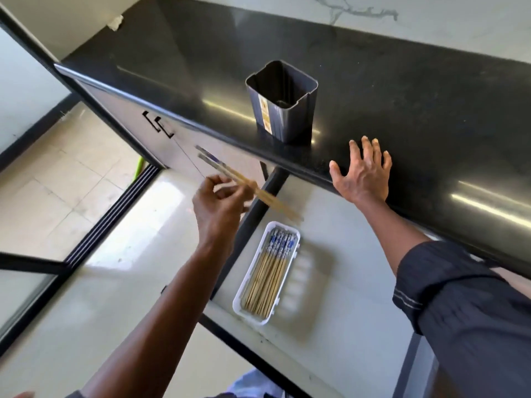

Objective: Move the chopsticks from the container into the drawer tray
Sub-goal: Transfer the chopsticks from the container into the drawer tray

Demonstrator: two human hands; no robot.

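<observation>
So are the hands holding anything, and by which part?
The left hand pinches chopsticks about midway along their length. The right hand holds nothing; it rests open on the counter edge.

The counter [402, 90] is shiny black. The container [283, 110] is dark grey with a yellow and white label [265, 113]. The tray [240, 291] is white. The chopsticks [267, 280] are light brown with blue and white patterned ends. The sleeve [459, 305] is dark blue with thin pale stripes. The wall [431, 15] is white with grey wiggly lines.
</observation>
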